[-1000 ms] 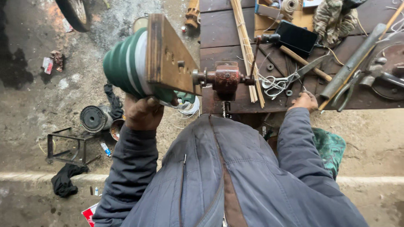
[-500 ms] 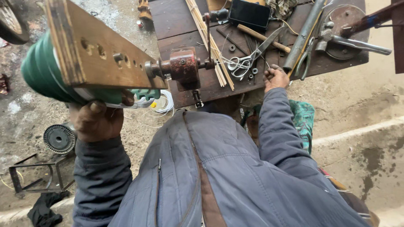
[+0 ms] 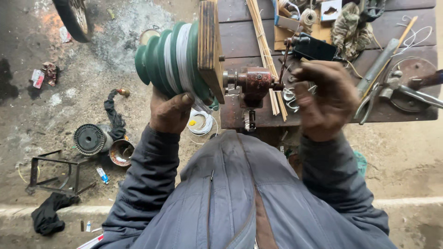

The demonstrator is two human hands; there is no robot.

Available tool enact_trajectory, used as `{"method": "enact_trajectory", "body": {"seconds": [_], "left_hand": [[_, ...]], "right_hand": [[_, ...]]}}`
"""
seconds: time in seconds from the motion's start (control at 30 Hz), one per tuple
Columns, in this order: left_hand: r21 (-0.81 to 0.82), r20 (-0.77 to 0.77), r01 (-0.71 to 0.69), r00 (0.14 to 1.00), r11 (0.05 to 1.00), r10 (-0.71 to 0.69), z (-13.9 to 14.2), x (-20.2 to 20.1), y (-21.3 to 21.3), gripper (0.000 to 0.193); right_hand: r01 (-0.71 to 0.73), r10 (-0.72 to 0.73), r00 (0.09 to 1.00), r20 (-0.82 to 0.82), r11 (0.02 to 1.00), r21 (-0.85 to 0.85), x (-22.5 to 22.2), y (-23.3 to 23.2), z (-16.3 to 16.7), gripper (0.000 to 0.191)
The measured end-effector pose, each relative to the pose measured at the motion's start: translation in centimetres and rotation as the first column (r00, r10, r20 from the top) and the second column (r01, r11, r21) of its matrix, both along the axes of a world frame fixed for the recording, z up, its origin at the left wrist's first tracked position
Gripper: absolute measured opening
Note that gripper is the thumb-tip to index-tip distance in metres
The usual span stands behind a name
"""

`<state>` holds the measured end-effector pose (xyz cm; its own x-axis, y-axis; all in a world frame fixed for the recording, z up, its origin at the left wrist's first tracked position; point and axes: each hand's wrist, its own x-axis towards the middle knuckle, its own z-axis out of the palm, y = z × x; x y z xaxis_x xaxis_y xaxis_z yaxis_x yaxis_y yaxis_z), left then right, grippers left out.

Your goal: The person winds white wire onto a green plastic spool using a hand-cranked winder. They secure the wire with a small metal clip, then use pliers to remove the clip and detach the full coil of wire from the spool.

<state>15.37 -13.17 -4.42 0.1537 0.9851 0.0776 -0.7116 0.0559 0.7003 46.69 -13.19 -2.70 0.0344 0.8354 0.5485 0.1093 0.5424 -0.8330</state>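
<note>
A stepped green spool, wound with pale wire in its grooves, is seen mounted against a wooden board on a rusty red hand winder clamped at the near edge of a dark wooden workbench. The left hand is pressed to the spool's underside, fingers curled up against the wire; the thumb side is hidden behind the spool. The right hand is blurred, with fingers curled narrowly; whether the thin crank arm or its dark knob is actually gripped cannot be told. Scissors lie partly hidden behind that hand. Thin wooden strips, a dark flat device, a metal bar and a round metal plate are noted on the bench, whose far end is cut off. On the dirt floor, a ribbed metal disc, a small bowl, a metal frame and a black rag are seen. A wheel is cropped at the top edge.
</note>
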Motion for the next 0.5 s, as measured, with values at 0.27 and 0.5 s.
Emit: {"method": "enact_trajectory", "body": {"seconds": [0.27,0.5], "left_hand": [[0.058,-0.079,0.034,0.996,0.998,-0.029,1.9,0.4,0.5,0.048],[0.104,-0.102,0.051,0.994,0.993,-0.04,2.0,-0.2,0.6,0.041]], "right_hand": [[-0.357,0.362,0.928,0.082,0.931,-0.074,-8.7,1.2,4.5,0.06],[-0.472,0.47,0.881,-0.049,0.879,-0.068,-8.0,1.9,2.1,0.06]]}}
